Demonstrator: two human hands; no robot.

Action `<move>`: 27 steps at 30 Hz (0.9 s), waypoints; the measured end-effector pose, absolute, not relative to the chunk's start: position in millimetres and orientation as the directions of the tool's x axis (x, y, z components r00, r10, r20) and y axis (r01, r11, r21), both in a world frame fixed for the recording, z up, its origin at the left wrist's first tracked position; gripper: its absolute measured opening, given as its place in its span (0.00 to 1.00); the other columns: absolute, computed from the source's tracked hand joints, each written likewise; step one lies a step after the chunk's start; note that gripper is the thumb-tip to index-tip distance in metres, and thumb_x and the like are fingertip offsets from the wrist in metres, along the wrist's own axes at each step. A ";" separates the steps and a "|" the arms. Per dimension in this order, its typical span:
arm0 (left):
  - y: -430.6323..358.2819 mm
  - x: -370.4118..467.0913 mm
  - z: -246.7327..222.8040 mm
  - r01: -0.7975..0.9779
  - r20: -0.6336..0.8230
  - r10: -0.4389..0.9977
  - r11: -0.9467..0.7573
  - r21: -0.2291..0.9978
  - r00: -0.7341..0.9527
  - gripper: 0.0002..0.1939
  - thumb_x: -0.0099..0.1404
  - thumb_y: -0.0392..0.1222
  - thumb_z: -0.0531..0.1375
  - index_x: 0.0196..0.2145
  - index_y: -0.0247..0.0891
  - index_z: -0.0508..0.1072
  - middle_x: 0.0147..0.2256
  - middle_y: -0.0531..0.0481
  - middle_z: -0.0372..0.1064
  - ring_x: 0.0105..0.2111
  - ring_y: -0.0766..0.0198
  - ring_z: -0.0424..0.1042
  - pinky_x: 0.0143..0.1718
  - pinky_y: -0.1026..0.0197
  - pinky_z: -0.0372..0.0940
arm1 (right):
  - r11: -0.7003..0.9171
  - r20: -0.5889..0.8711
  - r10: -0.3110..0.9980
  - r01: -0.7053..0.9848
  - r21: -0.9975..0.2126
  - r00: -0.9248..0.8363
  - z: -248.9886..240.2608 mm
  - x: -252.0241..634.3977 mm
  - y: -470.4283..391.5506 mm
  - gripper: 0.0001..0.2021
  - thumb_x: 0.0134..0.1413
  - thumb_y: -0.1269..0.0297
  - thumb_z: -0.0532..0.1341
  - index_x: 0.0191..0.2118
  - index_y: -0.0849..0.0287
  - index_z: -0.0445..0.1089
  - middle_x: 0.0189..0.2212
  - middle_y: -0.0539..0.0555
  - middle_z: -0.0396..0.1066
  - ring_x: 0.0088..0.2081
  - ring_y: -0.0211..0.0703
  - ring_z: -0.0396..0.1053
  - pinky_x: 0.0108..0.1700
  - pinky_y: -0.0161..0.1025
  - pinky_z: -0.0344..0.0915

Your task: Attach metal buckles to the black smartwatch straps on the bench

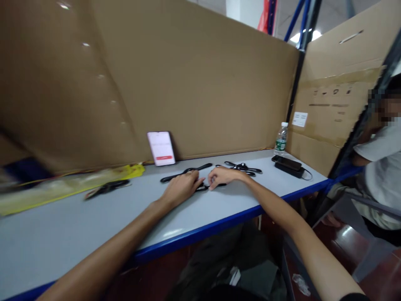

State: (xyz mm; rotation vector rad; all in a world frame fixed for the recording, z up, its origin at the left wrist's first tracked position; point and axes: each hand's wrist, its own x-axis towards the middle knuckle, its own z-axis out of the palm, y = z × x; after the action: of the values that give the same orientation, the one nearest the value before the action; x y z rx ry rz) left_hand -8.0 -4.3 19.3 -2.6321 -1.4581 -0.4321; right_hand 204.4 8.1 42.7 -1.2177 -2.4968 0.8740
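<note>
My left hand (pixel 183 184) rests palm down, its fingers closed around the left part of a black two-handled spokeshave (pixel 202 188). My right hand (pixel 225 175) bends in from the right, its fingertips pinched at the middle of the same tool. One dark handle shows below the right fingers; the left handle is hidden under my left hand. Just behind, another black spokeshave (pixel 205 166) lies on the table, partly covered by my left hand. More black spokeshaves (pixel 242 167) lie together beyond my right hand.
A lit phone (pixel 161 148) leans against the cardboard wall (pixel 200 92). Left lie a dark slim tool (pixel 108 189), blurred, and yellow-edged plastic packaging (pixel 78 190). At right are a water bottle (pixel 281 140) and a phone on a black box (pixel 288 168). A person (pixel 380 167) sits beyond the side panel.
</note>
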 end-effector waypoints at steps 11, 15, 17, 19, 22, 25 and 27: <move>47.9 -47.2 26.3 0.728 0.461 0.886 -0.289 0.622 -0.042 0.15 0.72 0.46 0.59 0.27 0.39 0.67 0.28 0.48 0.72 0.31 0.59 0.70 0.33 0.61 0.57 | 0.485 -0.062 0.829 0.770 -0.414 -0.555 52.1 220.5 12.3 0.08 0.42 0.65 0.73 0.32 0.59 0.80 0.25 0.47 0.73 0.29 0.37 0.66 0.33 0.34 0.56; 52.0 -56.2 14.5 0.819 0.420 0.907 -0.262 0.511 0.028 0.07 0.71 0.45 0.62 0.37 0.39 0.71 0.33 0.46 0.75 0.35 0.56 0.71 0.35 0.61 0.58 | 0.406 0.240 0.911 0.840 -0.360 -0.337 66.2 245.9 15.4 0.07 0.55 0.66 0.65 0.37 0.59 0.81 0.31 0.52 0.79 0.32 0.39 0.70 0.35 0.34 0.59; 53.6 -52.0 9.4 0.831 0.386 0.919 -0.276 0.484 0.080 0.07 0.70 0.44 0.62 0.38 0.39 0.72 0.36 0.45 0.76 0.37 0.56 0.72 0.36 0.60 0.59 | 0.315 0.398 0.902 0.882 -0.350 -0.165 71.5 261.9 18.7 0.10 0.59 0.65 0.62 0.39 0.59 0.81 0.34 0.54 0.80 0.34 0.40 0.72 0.37 0.34 0.61; 55.8 -45.9 6.6 0.820 0.352 0.928 -0.295 0.490 0.123 0.05 0.69 0.43 0.63 0.39 0.39 0.74 0.37 0.45 0.77 0.38 0.56 0.73 0.38 0.60 0.61 | 0.176 0.424 0.905 0.934 -0.311 -0.030 73.2 277.2 22.2 0.10 0.60 0.64 0.61 0.40 0.58 0.81 0.35 0.56 0.81 0.37 0.43 0.74 0.38 0.34 0.63; 59.7 -40.1 4.9 0.794 0.331 0.924 -0.343 0.502 0.189 0.08 0.66 0.36 0.62 0.43 0.39 0.77 0.40 0.45 0.78 0.41 0.54 0.74 0.42 0.59 0.64 | 0.006 0.337 0.939 0.979 -0.202 0.064 70.2 294.3 25.5 0.09 0.57 0.65 0.63 0.39 0.57 0.82 0.37 0.58 0.81 0.40 0.46 0.76 0.38 0.35 0.63; 61.8 -40.3 3.3 0.758 0.387 0.884 -0.437 0.483 0.263 0.15 0.62 0.30 0.59 0.45 0.39 0.80 0.43 0.44 0.79 0.45 0.52 0.75 0.47 0.57 0.66 | -0.041 0.206 0.975 0.983 -0.178 0.078 67.3 303.1 26.2 0.09 0.54 0.68 0.63 0.38 0.57 0.82 0.33 0.57 0.80 0.37 0.43 0.76 0.37 0.33 0.64; 62.0 -42.0 1.9 0.731 0.426 0.855 -0.489 0.477 0.295 0.17 0.59 0.28 0.59 0.43 0.39 0.81 0.42 0.43 0.79 0.46 0.50 0.75 0.49 0.56 0.66 | -0.039 0.131 0.989 0.976 -0.215 0.068 67.7 306.1 26.3 0.10 0.55 0.70 0.62 0.38 0.58 0.81 0.31 0.55 0.80 0.32 0.40 0.75 0.34 0.31 0.63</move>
State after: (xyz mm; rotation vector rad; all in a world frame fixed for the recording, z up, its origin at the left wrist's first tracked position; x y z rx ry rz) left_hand -42.0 62.0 1.9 -2.6751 -1.6619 -1.0919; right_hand 306.1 26.3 67.7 -2.0997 -1.9888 0.0780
